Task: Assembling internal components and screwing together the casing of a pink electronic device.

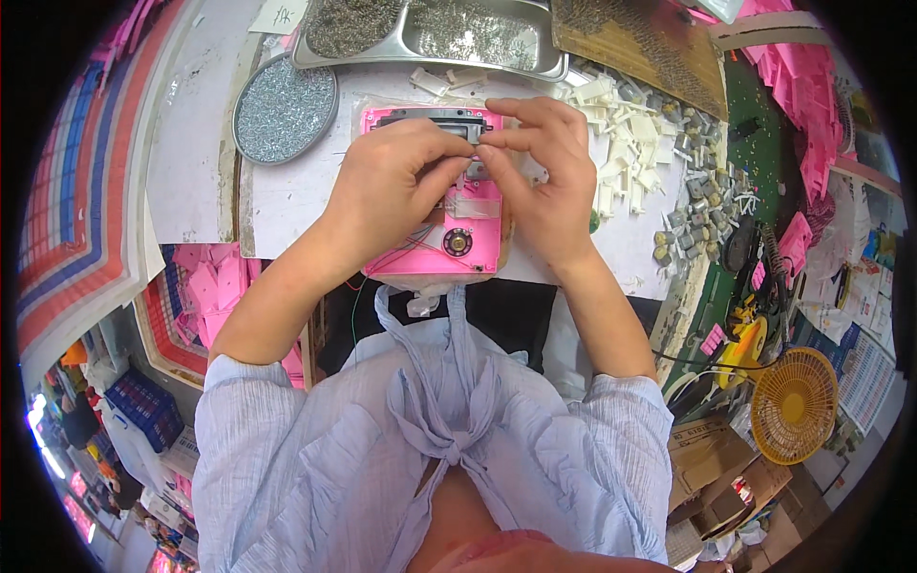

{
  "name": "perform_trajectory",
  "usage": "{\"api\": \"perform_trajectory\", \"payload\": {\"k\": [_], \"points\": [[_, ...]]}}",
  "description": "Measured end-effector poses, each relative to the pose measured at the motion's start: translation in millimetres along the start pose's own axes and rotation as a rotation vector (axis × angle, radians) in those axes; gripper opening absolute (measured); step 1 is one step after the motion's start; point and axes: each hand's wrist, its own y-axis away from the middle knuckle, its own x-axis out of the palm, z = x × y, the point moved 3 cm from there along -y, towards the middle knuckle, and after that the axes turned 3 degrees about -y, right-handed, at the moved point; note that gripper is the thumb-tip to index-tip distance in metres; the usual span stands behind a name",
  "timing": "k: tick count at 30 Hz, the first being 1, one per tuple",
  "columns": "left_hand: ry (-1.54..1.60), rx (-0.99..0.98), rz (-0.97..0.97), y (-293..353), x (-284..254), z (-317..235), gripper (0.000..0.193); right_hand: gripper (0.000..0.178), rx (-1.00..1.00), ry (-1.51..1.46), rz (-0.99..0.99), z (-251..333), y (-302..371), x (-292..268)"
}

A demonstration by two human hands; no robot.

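Observation:
A pink plastic housing (487, 229) lies on the table in front of me, with a small round speaker (458, 242) and thin wires at its near end. At its far end sits a black and grey part (435, 119). My left hand (396, 181) is over the housing's left side, thumb and index finger pinched together. From the other side, my right hand (549, 167) brings its thumb and index finger to the same spot, its other fingers loosely bent. Whatever is between the fingertips is too small to make out. A clear plastic piece (473, 207) shows below them.
A round dish of small silvery screws (285, 107) stands at left. Behind is a metal tray (468, 33) of tiny parts. White plastic pieces (621, 134) and small motors (702, 205) are heaped at right. A yellow fan (793, 406) stands lower right; pink shells (210, 286) lie lower left.

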Motion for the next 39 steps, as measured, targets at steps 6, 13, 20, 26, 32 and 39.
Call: {"api": "perform_trajectory", "payload": {"k": [6, 13, 20, 26, 32, 39], "points": [[0.584, -0.731, 0.15, 13, 1, 5, 0.009, 0.015, -0.058, 0.049, -0.026, 5, 14, 3], [0.362, -0.393, 0.113, 13, 5, 0, 0.008, 0.02, -0.11, 0.143, 0.053, 6, 23, -8], [-0.175, 0.011, 0.005, 9, 5, -11, 0.013, 0.015, 0.633, 0.211, -0.653, -23, 108, -207], [-0.208, -0.024, 0.047, 8, 13, -9, 0.015, 0.024, 0.7, -0.476, -1.144, -59, 190, -323], [-0.162, -0.031, 0.061, 6, 14, -7, 0.016, 0.034, 0.557, -0.165, -1.202, -78, 169, -360], [-0.16, -0.033, 0.044, 6, 13, -7, 0.017, 0.027, 0.416, -0.045, -1.214, -19, 199, -364]]}}
